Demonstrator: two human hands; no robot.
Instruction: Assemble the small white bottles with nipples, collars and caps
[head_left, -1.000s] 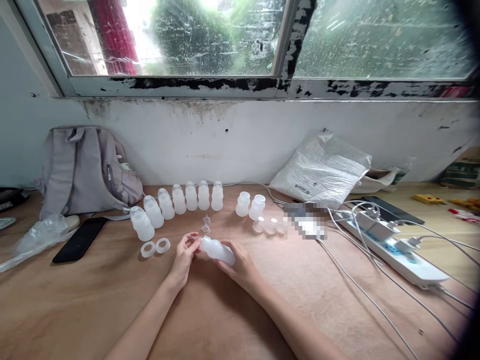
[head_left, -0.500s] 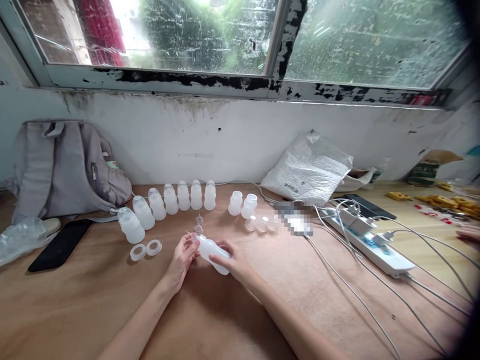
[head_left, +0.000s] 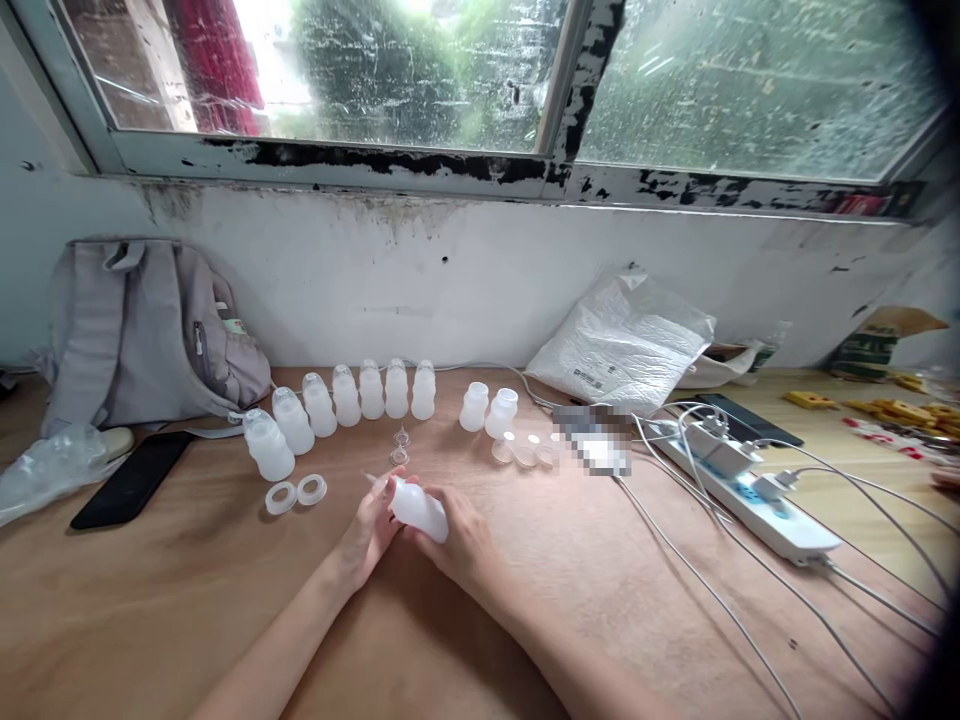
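Observation:
Both my hands are on a frosted white baby bottle (head_left: 421, 512) tilted above the table, its mouth end toward the left. My right hand (head_left: 466, 535) wraps round its body from the right. The fingers of my left hand (head_left: 367, 530) close round its mouth end, where the tip of a clear nipple (head_left: 370, 479) sticks out; how it sits on the mouth is hidden by the fingers. Just beyond lie clear nipples (head_left: 400, 452). Two white collar rings (head_left: 281, 511) rest side by side to the left. Two bottles without tops (head_left: 474, 408) stand behind, to the right.
Several capped bottles (head_left: 319, 408) form a curved row at the back left. Clear dome caps (head_left: 526, 456) lie right of centre. A power strip (head_left: 780, 525) with trailing cables occupies the right. A phone (head_left: 131, 480) and backpack (head_left: 142, 330) are left; a plastic parcel (head_left: 622, 345) leans on the wall.
The bottle's base has turned more toward me, and my right hand has closed further round its body. My left hand stays at the mouth end. The view has shifted slightly.

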